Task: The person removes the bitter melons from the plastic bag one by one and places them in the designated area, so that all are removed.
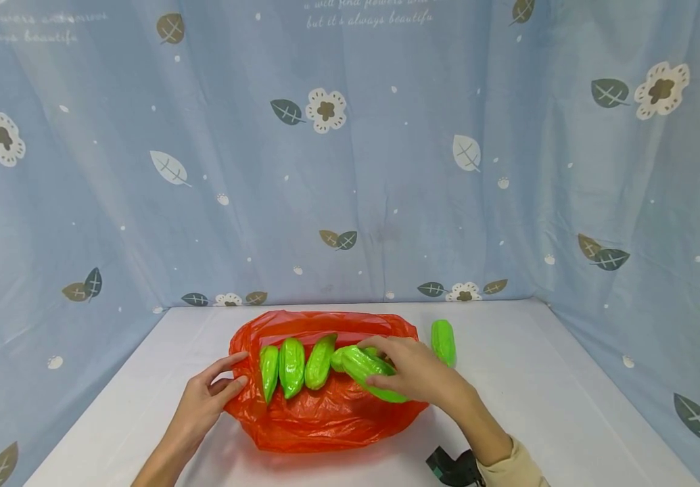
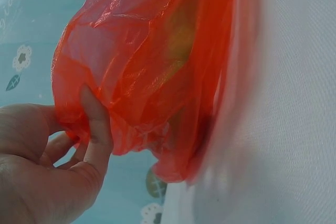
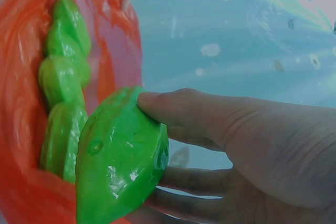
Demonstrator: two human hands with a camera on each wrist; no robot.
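A red plastic bag (image 1: 325,423) lies wide open on the table, its mouth facing up. My left hand (image 1: 211,392) pinches the bag's left edge between thumb and fingers; in the left wrist view the thin film drapes past the thumb. Glossy green bitter melons (image 1: 291,367) rest in a row inside the bag. My right hand (image 1: 419,372) grips another bitter melon (image 3: 118,156) over the right part of the bag. It tilts, one end toward the row, and the right wrist view shows the thumb on its top and fingers beneath.
One more green melon (image 1: 444,343) lies on the white table (image 1: 508,379), right of the bag and behind my right hand. A black device (image 1: 456,468) sits by my right wrist. Blue curtains (image 1: 386,169) with leaf and flower prints surround the table's back and sides.
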